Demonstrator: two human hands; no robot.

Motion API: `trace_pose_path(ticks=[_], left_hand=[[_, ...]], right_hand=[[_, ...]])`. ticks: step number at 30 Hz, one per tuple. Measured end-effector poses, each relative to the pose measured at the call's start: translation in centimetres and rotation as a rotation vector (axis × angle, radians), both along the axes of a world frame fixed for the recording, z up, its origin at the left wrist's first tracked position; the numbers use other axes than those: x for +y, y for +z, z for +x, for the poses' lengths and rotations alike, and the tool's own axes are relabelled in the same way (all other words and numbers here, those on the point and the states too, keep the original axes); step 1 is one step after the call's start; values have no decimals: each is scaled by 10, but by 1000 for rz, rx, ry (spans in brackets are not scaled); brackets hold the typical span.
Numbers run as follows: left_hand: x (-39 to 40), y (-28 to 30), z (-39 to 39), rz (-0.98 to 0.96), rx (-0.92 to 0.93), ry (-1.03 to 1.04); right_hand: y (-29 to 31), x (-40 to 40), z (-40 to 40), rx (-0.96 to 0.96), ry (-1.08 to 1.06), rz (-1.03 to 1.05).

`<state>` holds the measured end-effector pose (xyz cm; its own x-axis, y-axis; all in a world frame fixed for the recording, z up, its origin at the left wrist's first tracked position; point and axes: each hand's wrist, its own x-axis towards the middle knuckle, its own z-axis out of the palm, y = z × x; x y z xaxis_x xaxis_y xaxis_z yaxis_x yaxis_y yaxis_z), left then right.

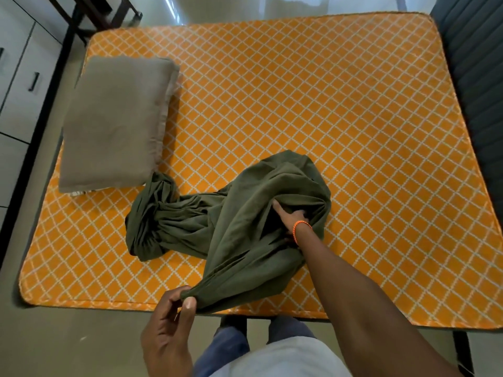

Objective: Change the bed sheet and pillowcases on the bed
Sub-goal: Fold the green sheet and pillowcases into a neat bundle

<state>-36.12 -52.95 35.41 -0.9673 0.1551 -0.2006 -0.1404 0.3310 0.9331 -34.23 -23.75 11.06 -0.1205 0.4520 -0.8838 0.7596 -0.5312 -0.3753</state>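
The green sheet point(239, 213) lies in a bunched heap on the bare orange mattress point(353, 104), near the front edge of the bed. The left hand point(168, 319) pinches one corner of it between thumb and fingers, just over the front edge. The right hand point(291, 216) reaches into the folds in the middle of the heap, with its fingers curled into the cloth, so both hands have a hold on the sheet.

A brown pillow point(117, 123) rests at the far left of the mattress, just touching the twisted end of the sheet.

I think the person is trying to open the sheet out. The cloth is twisted on the left side, so a hard pull could make the tangle tighter. The pinched corner could slip out, because the hold is small. The sheet could also drag the pillow or slide off onto the floor.
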Motion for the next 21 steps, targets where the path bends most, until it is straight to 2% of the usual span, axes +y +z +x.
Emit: trace_pose_path(ticks=[2,6,8,10,13,18,21], left_hand=[[1,-1,0,1,-6,16],[-5,-8,-7,-8,-9,54],[-9,-11,-12,-13,-18,83],[-12,-15,-16,-26,-31,100],[-12,-17,-19,-41,-37,109],[-15,-23,-23,-62,-41,128],[-19,-29,-26,-73,-43,149]], right_hand=[[11,2,-9,28,-2,60],[9,12,-10,305,103,342],[-1,21,-7,340,158,408],[-12,29,-2,253,176,434],[-19,38,8,63,91,494],[-28,54,11,-79,158,570],[-27,69,14,-150,127,578]])
